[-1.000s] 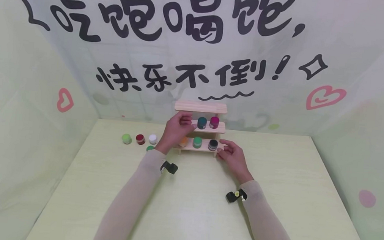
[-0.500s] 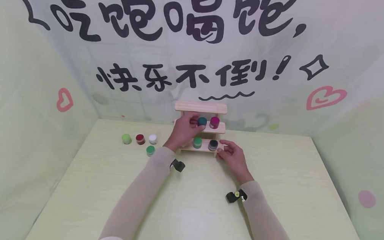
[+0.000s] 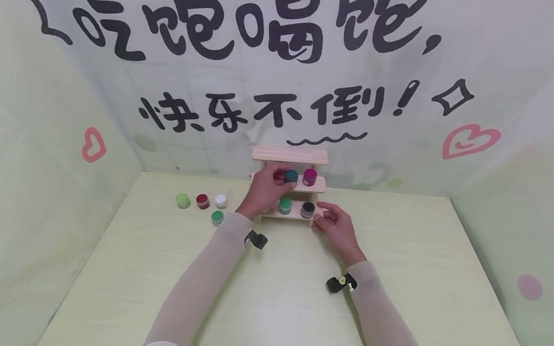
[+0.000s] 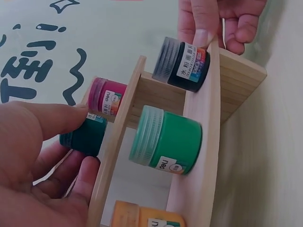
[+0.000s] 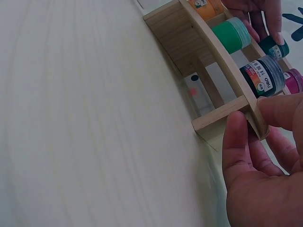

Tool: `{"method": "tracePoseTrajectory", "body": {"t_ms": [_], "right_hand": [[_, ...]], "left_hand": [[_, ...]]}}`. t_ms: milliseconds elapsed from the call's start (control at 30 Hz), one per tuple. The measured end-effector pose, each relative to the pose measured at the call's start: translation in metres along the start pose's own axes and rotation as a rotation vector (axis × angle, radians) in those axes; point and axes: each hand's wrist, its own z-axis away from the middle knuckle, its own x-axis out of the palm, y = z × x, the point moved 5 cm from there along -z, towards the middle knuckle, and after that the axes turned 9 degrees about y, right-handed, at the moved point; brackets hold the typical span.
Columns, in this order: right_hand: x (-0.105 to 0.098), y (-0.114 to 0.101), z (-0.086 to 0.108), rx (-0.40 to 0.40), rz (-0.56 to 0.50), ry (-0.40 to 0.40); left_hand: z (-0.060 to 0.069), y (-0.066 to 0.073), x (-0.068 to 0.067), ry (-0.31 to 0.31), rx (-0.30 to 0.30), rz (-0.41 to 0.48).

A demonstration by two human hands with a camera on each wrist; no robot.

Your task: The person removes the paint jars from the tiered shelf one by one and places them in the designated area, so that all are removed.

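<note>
A three-tier wooden rack (image 3: 290, 154) stands against the back wall. On its middle tier, the left hand (image 3: 266, 189) pinches a dark teal jar (image 4: 90, 135) between thumb and fingers, beside a magenta jar (image 3: 309, 177). The lower tier bears a green jar (image 3: 285, 205), a black-looking jar (image 3: 308, 210) and an orange jar (image 4: 144, 216), the last mostly behind the left hand in the head view. At the rack's right end, the right hand (image 3: 338, 231) grips the lower tier's edge, thumb on top, as the right wrist view shows.
Left of the rack on the table (image 3: 265, 304) stand a light green jar (image 3: 183, 200), a dark red jar (image 3: 202, 201), a white jar (image 3: 220, 201) and another green jar (image 3: 217, 218). A printed cloth (image 3: 206, 73) hangs behind.
The left hand has moved right along the middle tier to the dark teal jar and taken hold of it, uncovering the green jar on the table. The right hand has stayed at the rack.
</note>
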Motion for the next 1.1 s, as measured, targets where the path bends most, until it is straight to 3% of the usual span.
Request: {"method": "tracePoseTrajectory", "body": {"t_ms": [433, 933, 1100], "right_hand": [[0.002, -0.001, 0.000, -0.023, -0.017, 0.002], [0.000, 0.003, -0.002, -0.025, -0.018, -0.004], [-0.001, 0.001, -0.003, -0.015, -0.023, -0.020]], "left_hand": [[0.011, -0.008, -0.016, 0.015, -0.024, 0.117], [0.027, -0.021, -0.040, 0.024, -0.042, 0.115], [0.030, -0.027, -0.052, 0.047, -0.015, 0.134]]}}
